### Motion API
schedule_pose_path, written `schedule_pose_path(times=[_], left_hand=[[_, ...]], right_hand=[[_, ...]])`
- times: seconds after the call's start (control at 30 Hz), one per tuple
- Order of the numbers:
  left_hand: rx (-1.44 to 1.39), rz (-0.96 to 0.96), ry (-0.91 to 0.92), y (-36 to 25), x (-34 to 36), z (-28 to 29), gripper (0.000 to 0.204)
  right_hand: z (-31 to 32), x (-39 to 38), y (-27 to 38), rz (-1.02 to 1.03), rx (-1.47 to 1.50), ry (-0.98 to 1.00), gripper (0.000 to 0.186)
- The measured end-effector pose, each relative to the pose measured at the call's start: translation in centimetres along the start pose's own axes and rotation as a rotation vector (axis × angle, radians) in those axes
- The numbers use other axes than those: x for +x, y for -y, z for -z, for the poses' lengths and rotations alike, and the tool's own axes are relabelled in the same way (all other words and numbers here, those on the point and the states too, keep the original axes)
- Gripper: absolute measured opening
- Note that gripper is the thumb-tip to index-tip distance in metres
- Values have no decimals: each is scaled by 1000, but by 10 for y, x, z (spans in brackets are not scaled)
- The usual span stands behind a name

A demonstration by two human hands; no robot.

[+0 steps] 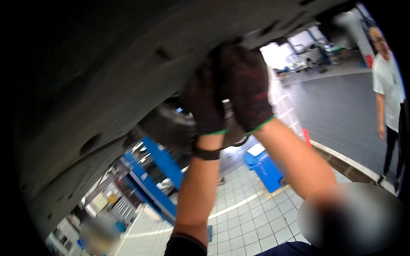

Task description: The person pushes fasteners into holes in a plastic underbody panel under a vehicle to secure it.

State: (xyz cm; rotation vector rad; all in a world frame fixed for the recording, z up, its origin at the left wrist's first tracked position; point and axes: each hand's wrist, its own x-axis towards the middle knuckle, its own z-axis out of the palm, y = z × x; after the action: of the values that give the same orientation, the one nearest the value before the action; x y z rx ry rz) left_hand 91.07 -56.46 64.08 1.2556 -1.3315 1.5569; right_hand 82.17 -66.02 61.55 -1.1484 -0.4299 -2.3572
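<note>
My left hand [205, 98] and my right hand [243, 89], both in dark gloves with green cuff edges, are raised side by side against the dark underside of a vehicle [106, 72], at the lower edge of a panel. Their fingers are lost in shadow and blur, so what they hold, if anything, cannot be made out. A dark band circles my left wrist. Behind and below my left hand is a dark rounded part [160, 128], possibly a wheel.
Blue lift posts [162, 160] stand left of my forearms. A blue bin [265, 173] is on the tiled floor [235, 226]. A person in a white shirt [386, 98] stands at right beside a floor grate [341, 166]. Grey tool cabinets [121, 213] are at lower left.
</note>
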Motion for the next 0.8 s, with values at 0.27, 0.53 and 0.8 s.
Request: schedule_pose_path(times=[0.27,0.53,0.8], left_hand=[[19,-2,32,-11,-9,-3,41],[-90,175,3,-22,-5,-1,39],[36,-133,-36,-6,2,-2,39]], right_hand=[[13,8,5,-129,-39,-16,20],[22,10,3,-125,-8,7,23],[23,14,-5,-146,23,-75,13]])
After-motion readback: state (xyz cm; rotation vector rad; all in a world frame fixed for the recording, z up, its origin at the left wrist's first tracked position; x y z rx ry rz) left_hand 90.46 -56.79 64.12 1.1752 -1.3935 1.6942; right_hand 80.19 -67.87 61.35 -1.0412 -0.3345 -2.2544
